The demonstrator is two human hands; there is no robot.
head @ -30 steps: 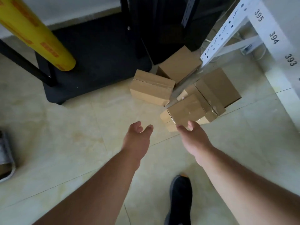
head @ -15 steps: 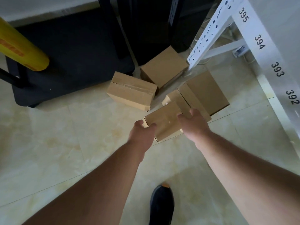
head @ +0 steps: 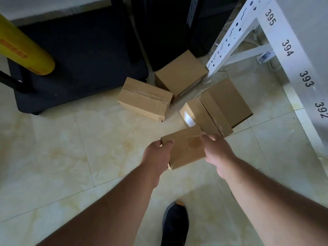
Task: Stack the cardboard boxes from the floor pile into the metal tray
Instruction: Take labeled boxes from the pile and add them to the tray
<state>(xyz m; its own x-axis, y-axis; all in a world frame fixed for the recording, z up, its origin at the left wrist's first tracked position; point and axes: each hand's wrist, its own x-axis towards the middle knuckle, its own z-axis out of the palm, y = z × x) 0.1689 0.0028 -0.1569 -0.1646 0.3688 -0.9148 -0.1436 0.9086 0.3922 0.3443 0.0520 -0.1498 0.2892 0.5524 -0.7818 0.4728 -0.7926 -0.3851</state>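
Observation:
A small cardboard box (head: 186, 146) is held between my two hands, lifted a little off the tiled floor. My left hand (head: 157, 157) grips its left end and my right hand (head: 217, 151) grips its right side. Behind it several more cardboard boxes lie on the floor: a taped one (head: 144, 99) to the left, one (head: 181, 73) at the back by the rack leg, a labelled one (head: 195, 113) and a larger one (head: 225, 102) on the right. The metal tray is out of view.
A white metal rack (head: 229, 38) with numbered labels runs along the right. A black cart base (head: 78, 55) and dark cases stand at the back. A yellow roll (head: 23, 50) sticks out at the left. My black shoe (head: 174, 222) is on the floor below.
My hands reached forward from open in the air, closed on the nearest small box and pulled it off the pile toward me.

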